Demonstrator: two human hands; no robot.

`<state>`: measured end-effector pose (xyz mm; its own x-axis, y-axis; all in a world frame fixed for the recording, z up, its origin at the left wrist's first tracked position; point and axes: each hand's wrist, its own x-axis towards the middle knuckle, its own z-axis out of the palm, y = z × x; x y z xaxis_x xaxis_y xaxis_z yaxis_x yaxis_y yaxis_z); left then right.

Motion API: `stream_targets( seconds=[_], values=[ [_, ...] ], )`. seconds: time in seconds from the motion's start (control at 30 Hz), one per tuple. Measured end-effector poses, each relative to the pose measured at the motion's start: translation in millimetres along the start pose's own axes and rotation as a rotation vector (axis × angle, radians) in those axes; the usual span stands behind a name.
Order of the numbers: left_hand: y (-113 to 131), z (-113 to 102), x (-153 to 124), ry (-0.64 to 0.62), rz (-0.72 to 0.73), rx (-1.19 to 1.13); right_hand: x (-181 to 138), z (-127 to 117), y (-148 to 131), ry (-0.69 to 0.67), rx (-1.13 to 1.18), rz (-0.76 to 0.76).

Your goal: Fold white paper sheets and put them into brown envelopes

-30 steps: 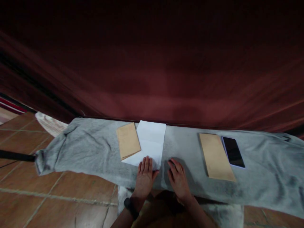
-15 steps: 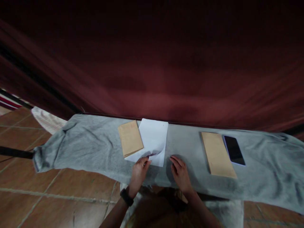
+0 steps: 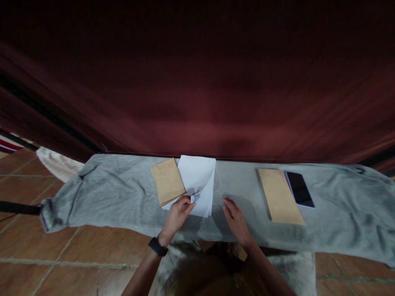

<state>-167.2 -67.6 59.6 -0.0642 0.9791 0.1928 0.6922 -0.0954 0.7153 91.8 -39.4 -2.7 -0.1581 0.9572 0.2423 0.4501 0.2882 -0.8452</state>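
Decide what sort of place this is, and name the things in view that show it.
Probably a room in a home, not an office: terracotta floor tiles, a dark red curtain, and a low surface draped with a grey cloth holding white paper, brown envelopes and a phone.

Only one head cam here, looking forward and down from behind the left hand (image 3: 176, 216) pinching the white paper (image 3: 199, 181), mid-range.

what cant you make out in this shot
All in the head view:
1. Marks on the lifted corner of the white paper, pinched by the left hand: too small to read.
2. The paper's left edge: covered by the small brown envelope.
3. What lies under the grey cloth: hidden by it.
4. The phone screen: dark, nothing legible.
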Motion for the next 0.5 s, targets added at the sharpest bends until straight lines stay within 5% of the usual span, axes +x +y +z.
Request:
stream_targets(
  seconds=[0.27,0.5],
  values=[
    [73,90,-31,-0.176,0.491,0.409,19,-28,2,0.031,0.367,0.342],
    [113,143,-46,-0.290,0.590,0.408,3,-76,32,0.152,0.262,0.363]
  ],
)
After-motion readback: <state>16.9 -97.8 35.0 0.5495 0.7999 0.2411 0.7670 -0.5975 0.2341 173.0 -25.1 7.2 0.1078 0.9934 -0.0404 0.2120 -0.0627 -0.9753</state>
